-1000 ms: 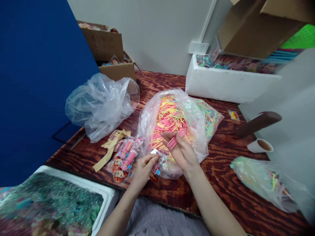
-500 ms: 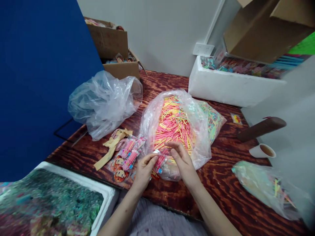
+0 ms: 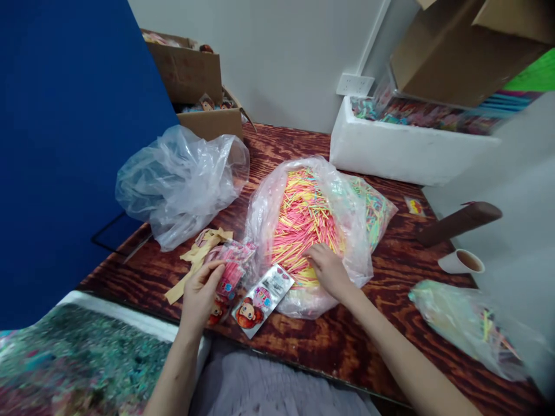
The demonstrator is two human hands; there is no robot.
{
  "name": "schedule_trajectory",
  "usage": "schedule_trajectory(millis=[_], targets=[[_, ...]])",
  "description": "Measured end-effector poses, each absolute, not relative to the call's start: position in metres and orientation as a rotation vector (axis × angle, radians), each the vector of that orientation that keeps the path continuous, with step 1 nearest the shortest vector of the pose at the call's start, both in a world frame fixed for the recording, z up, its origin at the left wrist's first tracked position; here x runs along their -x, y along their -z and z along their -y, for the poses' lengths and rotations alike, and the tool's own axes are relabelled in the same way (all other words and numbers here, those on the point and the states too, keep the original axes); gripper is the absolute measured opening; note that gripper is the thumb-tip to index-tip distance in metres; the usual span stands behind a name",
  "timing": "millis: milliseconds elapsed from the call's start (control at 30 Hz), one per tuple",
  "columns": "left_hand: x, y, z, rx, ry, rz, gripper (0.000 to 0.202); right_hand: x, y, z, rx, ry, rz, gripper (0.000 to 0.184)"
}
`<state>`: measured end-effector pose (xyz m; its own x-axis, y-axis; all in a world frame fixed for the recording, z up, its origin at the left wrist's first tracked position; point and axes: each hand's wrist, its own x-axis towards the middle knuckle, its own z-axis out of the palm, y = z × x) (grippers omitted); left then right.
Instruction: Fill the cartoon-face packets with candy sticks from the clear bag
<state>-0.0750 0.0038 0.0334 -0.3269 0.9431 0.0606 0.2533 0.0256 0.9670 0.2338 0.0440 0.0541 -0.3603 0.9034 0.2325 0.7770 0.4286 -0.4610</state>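
Observation:
My left hand (image 3: 202, 289) is closed, thumb and fingers pinching the top of a clear packet of pink sticks (image 3: 233, 271) over a small pile of similar packets. Just right of it, a flat packet (image 3: 262, 300) with a red-haired cartoon face lies on the table, its upper end against the plastic bag. That open clear bag (image 3: 358, 254) is heaped with thin pink and yellow sticks (image 3: 303, 225). My right hand (image 3: 329, 270) reaches over the bag's near side, fingers curled together with their tips among the sticks. How many sticks they grip is hidden.
Pale yellow strips (image 3: 197, 257) lie beside the packets. A crumpled clear bag (image 3: 186, 179) is behind them. Rightward are a paper cup of brown liquid (image 3: 462, 262), a brown cylinder (image 3: 459, 224) and another plastic bag (image 3: 463, 323). White foam boxes stand at back right (image 3: 390, 147) and front left.
My left hand has carried a packet of pink sticks left to the pile. The right hand has moved to the sticks in the bag. A flat packet now shows between the hands.

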Motion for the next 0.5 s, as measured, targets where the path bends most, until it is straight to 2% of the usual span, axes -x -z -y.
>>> schedule_trajectory(millis=[100, 233, 367, 500], targets=[[0.077, -0.011, -0.014, -1.478, -1.349, -1.818, 0.025, -0.23, -0.043, -0.052, 1.374, -0.029, 2.643, 0.018], [0.066, 0.005, -0.022, -1.734, -1.328, -2.034, 0.026, -0.217, -0.037, -0.053, 1.3, 0.276, 2.84, 0.013], [0.065, 0.002, -0.021, -1.725, -1.333, -2.074, 0.025, -0.221, -0.037, -0.055, 1.217, 0.32, 2.912, 0.013], [0.07, -0.003, -0.014, -1.738, -1.32, -2.07, 0.024, -0.232, -0.038, -0.059, 1.28, 0.208, 2.836, 0.017]])
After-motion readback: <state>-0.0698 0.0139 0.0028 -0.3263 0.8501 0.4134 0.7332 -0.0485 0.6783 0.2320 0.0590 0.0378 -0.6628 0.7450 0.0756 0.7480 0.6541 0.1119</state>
